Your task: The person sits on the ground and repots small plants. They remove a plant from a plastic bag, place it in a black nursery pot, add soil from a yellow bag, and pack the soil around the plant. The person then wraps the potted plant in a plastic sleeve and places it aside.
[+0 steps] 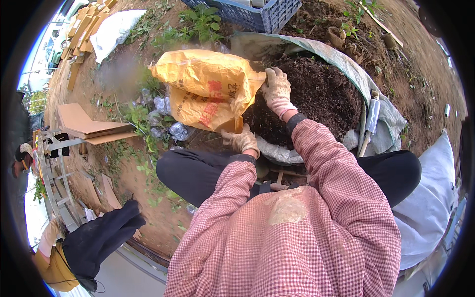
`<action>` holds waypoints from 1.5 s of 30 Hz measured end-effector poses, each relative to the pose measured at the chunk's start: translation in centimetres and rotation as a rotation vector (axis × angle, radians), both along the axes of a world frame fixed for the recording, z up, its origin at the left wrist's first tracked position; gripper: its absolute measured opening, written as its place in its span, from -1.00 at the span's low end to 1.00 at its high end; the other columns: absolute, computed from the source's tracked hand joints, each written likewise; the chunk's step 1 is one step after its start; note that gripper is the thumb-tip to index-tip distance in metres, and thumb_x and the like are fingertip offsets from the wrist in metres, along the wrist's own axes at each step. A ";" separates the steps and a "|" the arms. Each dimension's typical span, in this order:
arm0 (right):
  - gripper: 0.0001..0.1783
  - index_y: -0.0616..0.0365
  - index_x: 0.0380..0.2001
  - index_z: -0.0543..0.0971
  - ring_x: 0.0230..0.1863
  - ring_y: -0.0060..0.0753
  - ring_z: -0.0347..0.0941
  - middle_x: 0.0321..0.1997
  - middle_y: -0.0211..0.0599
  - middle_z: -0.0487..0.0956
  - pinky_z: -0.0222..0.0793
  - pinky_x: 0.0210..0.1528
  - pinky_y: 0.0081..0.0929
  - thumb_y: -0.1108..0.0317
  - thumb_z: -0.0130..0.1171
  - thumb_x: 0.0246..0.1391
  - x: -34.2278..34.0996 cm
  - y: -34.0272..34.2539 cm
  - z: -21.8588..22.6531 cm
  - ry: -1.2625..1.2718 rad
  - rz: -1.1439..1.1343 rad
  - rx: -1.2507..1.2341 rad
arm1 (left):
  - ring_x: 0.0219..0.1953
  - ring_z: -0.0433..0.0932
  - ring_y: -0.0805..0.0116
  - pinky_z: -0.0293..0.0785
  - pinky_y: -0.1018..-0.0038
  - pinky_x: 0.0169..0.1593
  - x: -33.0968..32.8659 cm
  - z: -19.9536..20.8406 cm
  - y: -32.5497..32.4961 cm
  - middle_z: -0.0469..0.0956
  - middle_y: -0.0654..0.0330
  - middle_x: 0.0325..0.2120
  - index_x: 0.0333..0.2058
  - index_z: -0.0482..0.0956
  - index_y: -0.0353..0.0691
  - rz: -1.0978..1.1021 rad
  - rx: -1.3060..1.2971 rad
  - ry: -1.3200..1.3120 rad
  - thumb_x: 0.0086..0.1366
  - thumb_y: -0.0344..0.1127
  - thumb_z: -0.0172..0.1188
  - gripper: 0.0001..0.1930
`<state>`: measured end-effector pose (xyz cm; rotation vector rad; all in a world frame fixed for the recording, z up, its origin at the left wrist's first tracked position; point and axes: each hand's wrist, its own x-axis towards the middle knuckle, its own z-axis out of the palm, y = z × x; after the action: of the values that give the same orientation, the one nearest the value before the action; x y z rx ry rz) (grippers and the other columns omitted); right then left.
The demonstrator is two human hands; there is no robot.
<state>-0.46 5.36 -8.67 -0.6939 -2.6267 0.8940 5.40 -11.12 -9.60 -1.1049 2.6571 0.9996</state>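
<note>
two gloved hands, left hand, right hand, gripping crumpled yellow sack

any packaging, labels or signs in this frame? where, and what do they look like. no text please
Yellow sack: centre, crumpled plastic bag with red print, held at its lower edge by the left hand and at its mouth by the right hand, beside the dark soil heap.
White sack: upper left on the ground, plain, slumped.
White bag: right edge, large, plain.
Blue crate: top centre, plastic lattice.
Cardboard sheets: left, flat, brown.
No signs or screens.
</note>
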 end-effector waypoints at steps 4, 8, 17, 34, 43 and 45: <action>-0.30 -0.11 0.22 0.39 0.35 0.00 0.19 0.28 -0.18 0.38 0.17 0.32 -0.10 0.36 0.28 -0.07 -3.0 2.9 0.2 -0.186 0.365 0.432 | 0.17 0.37 -0.11 0.44 0.09 0.10 -0.4 -3.3 -0.9 0.27 -0.13 0.12 0.24 0.18 -0.19 -0.046 -0.108 -0.442 -0.05 0.13 0.47 -0.03; -0.52 -0.11 0.11 0.53 0.29 -0.10 0.25 0.21 -0.24 0.47 0.17 0.27 -0.07 0.28 0.17 0.05 -6.6 3.8 -1.3 -0.308 0.544 0.383 | 0.15 0.43 0.00 0.40 0.06 0.12 -0.9 -6.0 -1.5 0.51 -0.01 -0.01 0.00 0.49 -0.22 -0.183 -0.224 -0.403 -0.01 0.14 0.41 -0.30; -0.66 0.10 -0.29 0.69 -0.13 0.00 0.62 -0.21 -0.05 0.68 0.51 -0.10 -0.15 0.10 0.08 0.13 -9.8 6.7 0.7 -0.388 0.836 0.335 | 0.21 0.29 0.12 0.16 0.18 0.24 -0.8 -2.6 -1.9 0.50 0.06 0.02 -0.04 0.63 -0.08 -0.995 -0.651 -0.304 0.16 0.03 0.24 -0.54; -0.54 -0.02 0.15 0.46 0.09 0.04 0.51 0.04 -0.02 0.59 0.43 0.09 -0.11 0.12 0.06 0.21 -13.2 3.8 -4.0 -0.460 0.660 0.119 | 0.04 0.56 0.12 0.54 0.23 -0.05 -3.0 -9.4 -1.2 0.53 -0.02 -0.01 0.09 0.40 -0.24 0.061 -0.287 -0.489 -0.13 0.10 0.51 -0.14; -0.72 0.22 -0.22 0.67 -0.08 0.05 0.59 -0.14 0.02 0.66 0.51 -0.05 -0.19 0.28 0.11 0.13 -11.9 4.7 -4.4 -0.459 0.865 0.122 | -0.20 0.70 0.29 0.56 0.31 -0.31 -2.4 -10.3 0.0 0.71 0.28 -0.24 -0.24 0.74 -0.06 -0.907 -0.578 -0.702 0.31 -0.31 0.10 -0.79; -0.70 0.27 -0.17 0.65 -0.03 0.04 0.58 -0.08 0.04 0.64 0.50 0.01 -0.20 0.32 0.14 0.10 -11.5 5.8 -3.8 -0.542 0.895 0.150 | -0.20 0.70 0.24 0.56 0.26 -0.31 -2.0 -8.4 0.8 0.71 0.26 -0.26 -0.25 0.73 -0.07 -1.488 -0.758 -0.727 0.32 -0.28 0.08 -0.78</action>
<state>-11.95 11.20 -12.47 0.4106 -3.5029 0.7409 3.43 -10.36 -17.97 0.5599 2.1816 -0.5841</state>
